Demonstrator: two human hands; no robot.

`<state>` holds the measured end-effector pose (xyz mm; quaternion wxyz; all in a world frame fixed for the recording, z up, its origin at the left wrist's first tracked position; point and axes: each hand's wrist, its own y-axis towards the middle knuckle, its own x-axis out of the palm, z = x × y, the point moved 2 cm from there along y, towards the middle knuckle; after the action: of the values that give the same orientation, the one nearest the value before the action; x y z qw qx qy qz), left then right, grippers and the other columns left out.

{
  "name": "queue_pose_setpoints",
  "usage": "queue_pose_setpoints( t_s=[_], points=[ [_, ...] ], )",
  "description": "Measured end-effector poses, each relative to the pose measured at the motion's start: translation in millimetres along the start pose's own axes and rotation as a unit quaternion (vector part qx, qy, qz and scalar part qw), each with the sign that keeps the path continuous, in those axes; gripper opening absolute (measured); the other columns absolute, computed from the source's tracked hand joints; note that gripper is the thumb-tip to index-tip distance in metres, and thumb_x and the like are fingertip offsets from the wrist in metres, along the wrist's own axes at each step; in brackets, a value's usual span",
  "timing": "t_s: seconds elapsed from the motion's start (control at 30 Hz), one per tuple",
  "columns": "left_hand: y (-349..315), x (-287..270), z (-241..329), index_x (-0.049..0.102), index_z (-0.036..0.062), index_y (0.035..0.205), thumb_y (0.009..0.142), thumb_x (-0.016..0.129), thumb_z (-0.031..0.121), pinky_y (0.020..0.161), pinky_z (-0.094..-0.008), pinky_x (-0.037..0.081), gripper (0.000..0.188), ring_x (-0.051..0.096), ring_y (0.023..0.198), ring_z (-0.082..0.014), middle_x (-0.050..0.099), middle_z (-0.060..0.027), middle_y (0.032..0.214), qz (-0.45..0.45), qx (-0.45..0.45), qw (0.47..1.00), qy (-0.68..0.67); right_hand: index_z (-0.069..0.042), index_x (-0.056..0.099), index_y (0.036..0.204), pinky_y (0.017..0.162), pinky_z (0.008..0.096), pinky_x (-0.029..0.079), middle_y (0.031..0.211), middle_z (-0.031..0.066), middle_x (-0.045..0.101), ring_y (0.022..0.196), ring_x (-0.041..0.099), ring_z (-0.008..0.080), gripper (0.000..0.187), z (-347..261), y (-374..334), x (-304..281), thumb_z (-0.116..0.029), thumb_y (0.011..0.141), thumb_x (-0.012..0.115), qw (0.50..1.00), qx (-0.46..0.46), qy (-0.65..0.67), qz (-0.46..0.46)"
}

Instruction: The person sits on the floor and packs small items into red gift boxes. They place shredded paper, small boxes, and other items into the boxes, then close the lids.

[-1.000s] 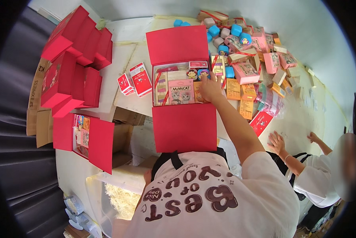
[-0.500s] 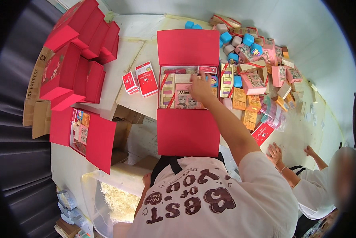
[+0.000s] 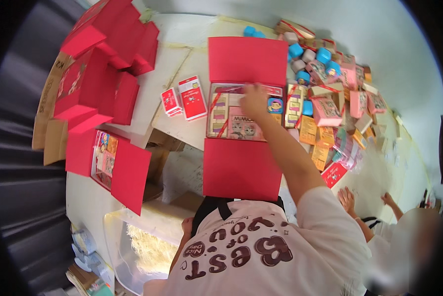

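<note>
Clock positions are being read about the open red box (image 3: 242, 166), twelve marking its far side. The right fingers (image 3: 252, 90) are pointing toward twelve, just over the interior; blur is hiding whether they are standing apart, pressing together or clamping on an item. The right hand (image 3: 257, 107) is covering part of the contents. The box is lying before the person's waist, its two flaps spreading toward twelve and six.

Inside, a pink cat-printed box (image 3: 242, 129) is lying at six, a ribboned cream box (image 3: 218, 116) is occupying nine, and a blue cube (image 3: 274, 105) is showing between two and three. Outside, a second ribboned box (image 3: 295, 106) is lying just beside the wall at three. The left hand (image 3: 187, 227) is hanging at seven, near the waist, its finger state being impossible to tell.

Farther out on the bench (image 3: 182, 30), red-and-white packets (image 3: 192, 98) are lying at nine, orange boxes (image 3: 308, 130) between three and four, and a mixed heap (image 3: 326, 74) is spreading at two. Stacked red boxes (image 3: 85, 89) are standing between nine and ten; another open red box (image 3: 130, 170) is lying at eight. A co-worker's hand (image 3: 346, 200) is resting at four.
</note>
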<state>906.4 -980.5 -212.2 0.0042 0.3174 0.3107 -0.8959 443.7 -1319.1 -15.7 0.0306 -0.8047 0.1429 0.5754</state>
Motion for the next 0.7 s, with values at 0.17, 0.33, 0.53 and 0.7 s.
queue_pose_setpoints(
  t_s=[0.17,0.33,0.53,0.7],
  points=[
    [21.0,-0.3,9.6,0.067,0.0034,0.084,0.079,0.056,0.021,0.069,-0.0344,0.048,0.021,0.062,0.075,-0.0249,0.066,-0.0126,0.078,0.035,-0.017,0.999,-0.006,-0.002,0.056,0.092,0.079,0.0449,0.037,0.093,0.0170,0.056,0.091,0.049,0.0351,0.023,79.4,-30.1,-37.4,-0.013,0.072,0.060,0.928,0.123,0.090,0.339],
    [50.5,-25.5,145.1,0.057,0.0007,0.100,0.085,0.049,0.005,0.075,-0.0336,0.047,0.017,0.057,0.086,-0.0219,0.058,-0.0128,0.099,0.188,0.182,0.965,0.010,0.001,0.050,0.094,0.070,0.0328,0.042,0.083,0.0116,0.051,0.076,0.049,0.0214,0.017,149.8,-68.0,-63.1,-0.010,0.082,0.056,0.829,0.217,0.221,0.465],
    [143.9,15.7,359.7,0.055,-0.0034,0.109,0.092,0.046,0.019,0.087,-0.0339,0.041,0.029,0.056,0.094,-0.0271,0.058,-0.0187,0.105,0.100,0.295,0.945,-0.104,0.002,0.050,0.095,0.069,0.0304,0.042,0.083,0.0119,0.048,0.075,0.048,0.0195,0.017,176.4,-188.4,-76.6,-0.002,0.080,0.054,0.750,0.361,0.218,0.510],
    [206.5,62.8,403.5,0.051,-0.0076,0.111,0.090,0.042,0.023,0.085,-0.0399,0.040,0.037,0.054,0.096,-0.0387,0.057,-0.0273,0.104,-0.034,0.354,0.929,0.102,0.000,0.059,0.097,0.072,0.0312,0.048,0.092,0.0140,0.061,0.084,0.061,0.0215,0.015,158.9,-265.0,-50.7,-0.006,0.083,0.055,0.780,0.437,0.328,0.304]
  ],
)
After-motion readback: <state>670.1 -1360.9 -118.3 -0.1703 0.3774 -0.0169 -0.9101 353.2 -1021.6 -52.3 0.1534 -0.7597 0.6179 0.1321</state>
